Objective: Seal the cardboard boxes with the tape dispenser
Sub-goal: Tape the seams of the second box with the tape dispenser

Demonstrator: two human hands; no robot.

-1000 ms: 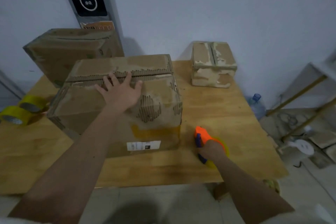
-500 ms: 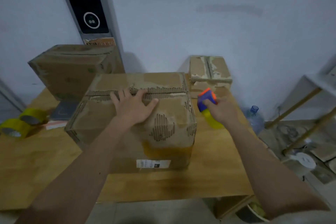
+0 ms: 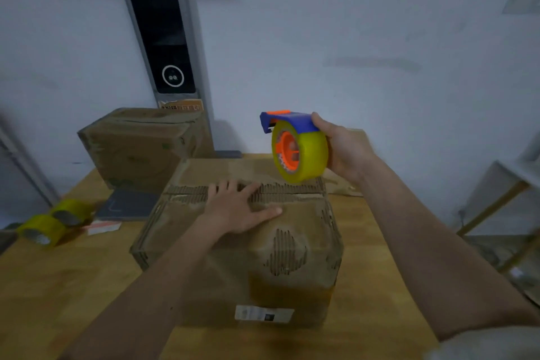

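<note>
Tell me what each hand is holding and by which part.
The right hand grips the tape dispenser by its back. The left hand holds nothing; it lies flat on the box.

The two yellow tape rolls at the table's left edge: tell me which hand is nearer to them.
Left. The left hand lies flat on the front cardboard box, to the right of the tape rolls. The right hand is farther right, raised above the box, holding the tape dispenser.
</note>
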